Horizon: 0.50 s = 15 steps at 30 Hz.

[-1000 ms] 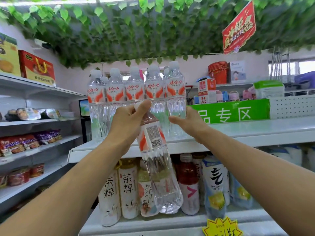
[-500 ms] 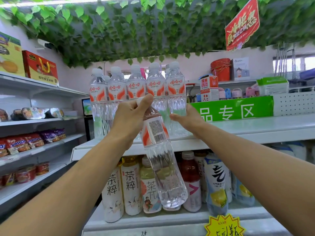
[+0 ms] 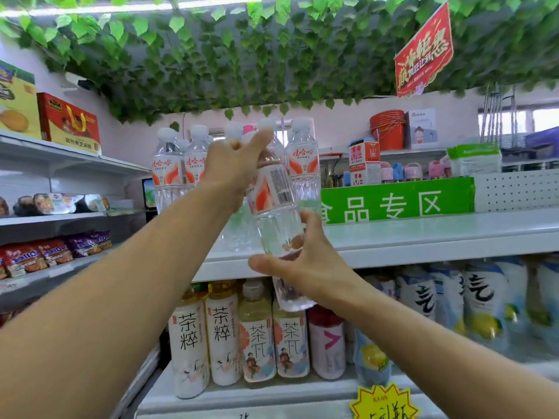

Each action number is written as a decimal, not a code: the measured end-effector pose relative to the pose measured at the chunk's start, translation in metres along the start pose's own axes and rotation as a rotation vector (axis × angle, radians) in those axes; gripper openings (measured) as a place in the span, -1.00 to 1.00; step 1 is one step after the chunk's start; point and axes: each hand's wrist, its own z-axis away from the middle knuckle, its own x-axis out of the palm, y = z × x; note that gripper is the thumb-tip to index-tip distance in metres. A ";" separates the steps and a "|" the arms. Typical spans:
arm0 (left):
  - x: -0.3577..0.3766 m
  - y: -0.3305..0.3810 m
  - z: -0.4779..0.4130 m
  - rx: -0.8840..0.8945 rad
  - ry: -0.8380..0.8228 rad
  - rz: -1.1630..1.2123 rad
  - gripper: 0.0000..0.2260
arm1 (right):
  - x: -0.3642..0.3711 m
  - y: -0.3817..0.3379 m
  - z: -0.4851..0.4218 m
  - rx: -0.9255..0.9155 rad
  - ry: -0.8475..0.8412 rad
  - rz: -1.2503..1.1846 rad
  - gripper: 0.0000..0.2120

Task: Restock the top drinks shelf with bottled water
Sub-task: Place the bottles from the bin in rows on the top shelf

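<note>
A person's left hand and right hand hold a water bottle in the air before the front edge of the top shelf in a small shop. The left hand grips the bottle's neck, fingers wrapped round it and thumb stretched up over the cap, which is hidden. The right hand grips the clear lower body, thumb on the near side, fingers showing through the water behind.

The bottle is tilted, its top leaning left and its base hanging below the top shelf's front edge, in front of the tea bottles on the lower shelf. It touches neither shelf.

Stocked bottles with the same red-and-white labels stand upright in a row at the left end of the top shelf, just behind the hands. Along that shelf's back edge runs a green sign with white characters.

On the lower shelf a red bottle stands just right of the tea bottles, with lemon drinks further right. A yellow price star sits at that shelf's front edge. Snack packs fill side shelves at left. Leaves and a red banner hang overhead.
</note>
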 end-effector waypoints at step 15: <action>0.044 0.044 -0.028 0.084 -0.188 0.006 -0.60 | -0.045 -0.005 -0.026 -0.072 0.161 -0.096 -0.54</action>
